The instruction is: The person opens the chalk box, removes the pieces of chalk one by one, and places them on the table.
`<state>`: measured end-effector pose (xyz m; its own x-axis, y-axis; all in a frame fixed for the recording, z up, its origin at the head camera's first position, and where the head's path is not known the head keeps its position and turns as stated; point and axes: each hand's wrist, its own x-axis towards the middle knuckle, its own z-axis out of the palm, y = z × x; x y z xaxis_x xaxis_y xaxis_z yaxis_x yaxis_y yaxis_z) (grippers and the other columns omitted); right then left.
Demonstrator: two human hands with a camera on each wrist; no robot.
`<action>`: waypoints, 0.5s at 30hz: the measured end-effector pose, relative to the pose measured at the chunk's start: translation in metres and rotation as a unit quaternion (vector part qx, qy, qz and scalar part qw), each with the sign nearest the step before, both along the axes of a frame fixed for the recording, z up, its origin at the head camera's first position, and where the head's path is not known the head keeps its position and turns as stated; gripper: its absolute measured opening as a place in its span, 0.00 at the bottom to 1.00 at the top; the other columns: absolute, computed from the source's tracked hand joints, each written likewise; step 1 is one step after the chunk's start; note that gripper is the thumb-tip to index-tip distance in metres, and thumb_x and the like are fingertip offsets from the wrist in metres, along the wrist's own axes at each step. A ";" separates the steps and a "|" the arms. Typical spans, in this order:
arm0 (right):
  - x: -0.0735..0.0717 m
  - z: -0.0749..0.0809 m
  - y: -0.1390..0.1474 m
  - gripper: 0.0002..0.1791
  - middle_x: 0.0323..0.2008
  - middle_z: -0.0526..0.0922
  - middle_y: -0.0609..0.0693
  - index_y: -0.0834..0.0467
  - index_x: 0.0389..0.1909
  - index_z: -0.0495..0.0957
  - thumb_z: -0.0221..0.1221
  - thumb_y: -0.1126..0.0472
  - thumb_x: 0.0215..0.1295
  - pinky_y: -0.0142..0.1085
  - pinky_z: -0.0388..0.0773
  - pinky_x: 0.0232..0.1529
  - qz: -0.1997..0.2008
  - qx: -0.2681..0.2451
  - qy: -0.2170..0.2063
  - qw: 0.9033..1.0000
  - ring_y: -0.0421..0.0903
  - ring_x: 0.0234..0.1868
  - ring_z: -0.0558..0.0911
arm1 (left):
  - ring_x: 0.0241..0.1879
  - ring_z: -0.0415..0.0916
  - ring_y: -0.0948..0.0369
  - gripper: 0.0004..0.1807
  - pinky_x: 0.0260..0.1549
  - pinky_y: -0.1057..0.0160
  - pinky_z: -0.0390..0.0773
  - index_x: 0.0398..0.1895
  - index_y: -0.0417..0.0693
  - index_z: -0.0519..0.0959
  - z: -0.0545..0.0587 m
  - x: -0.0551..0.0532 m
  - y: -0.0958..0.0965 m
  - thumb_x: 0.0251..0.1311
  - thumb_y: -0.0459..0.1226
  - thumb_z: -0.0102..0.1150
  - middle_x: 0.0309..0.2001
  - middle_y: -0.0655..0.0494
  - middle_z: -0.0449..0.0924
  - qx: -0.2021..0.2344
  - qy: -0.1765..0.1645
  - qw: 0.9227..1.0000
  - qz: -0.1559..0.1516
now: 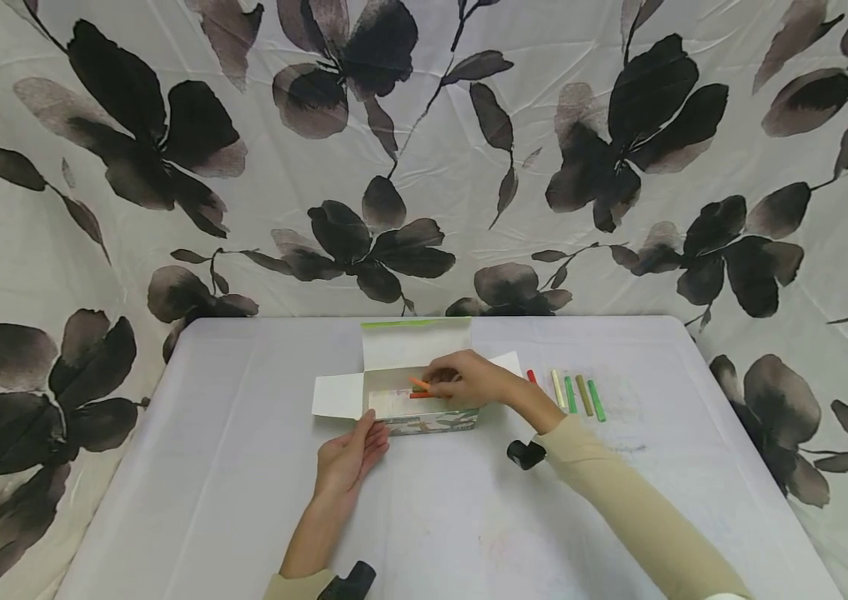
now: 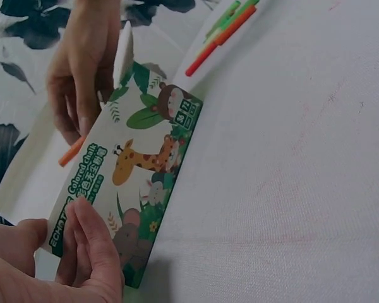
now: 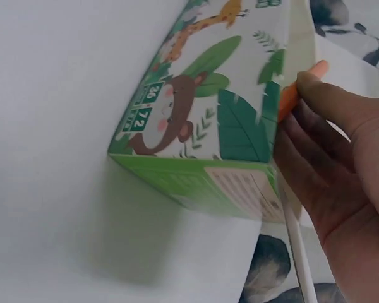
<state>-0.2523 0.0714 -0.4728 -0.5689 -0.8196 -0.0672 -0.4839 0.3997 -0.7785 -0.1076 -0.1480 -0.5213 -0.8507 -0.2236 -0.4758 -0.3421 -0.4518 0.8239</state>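
Note:
An open colored chalk box (image 1: 431, 423) printed with animals lies on the table, its long lid raised at the back. My left hand (image 1: 348, 460) grips the box's front left corner, thumb at the edge and fingers against the printed face. Over the opening, my right hand (image 1: 470, 380) pinches an orange chalk stick (image 3: 289, 101) between thumb and fingers. Inside the box, a red chalk stick (image 1: 419, 396) shows just below the orange one. Part of the interior is hidden behind the right hand.
Several chalk sticks, among them a yellow one (image 1: 558, 389) and a green one (image 1: 597, 401), lie in a row right of the box. A side flap (image 1: 338, 396) sticks out to the left. The white-covered table (image 1: 228, 500) meets a floral cloth (image 1: 514, 208) behind.

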 end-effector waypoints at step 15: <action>0.006 0.020 0.046 0.12 0.45 0.87 0.57 0.64 0.53 0.83 0.63 0.65 0.73 0.39 0.84 0.53 -0.088 -0.079 -0.036 0.992 0.49 0.47 0.86 | 0.40 0.87 0.61 0.25 0.44 0.68 0.86 0.51 0.27 0.78 -0.002 -0.002 0.000 0.70 0.45 0.65 0.36 0.51 0.88 -0.008 -0.008 1.000 0.000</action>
<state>-0.2467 0.1173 -0.4525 -0.7032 -0.7110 0.0087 -0.3587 0.3442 -0.8677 -0.1092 -0.1479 -0.5233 -0.8432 -0.2311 -0.4855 -0.3556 -0.4376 0.8259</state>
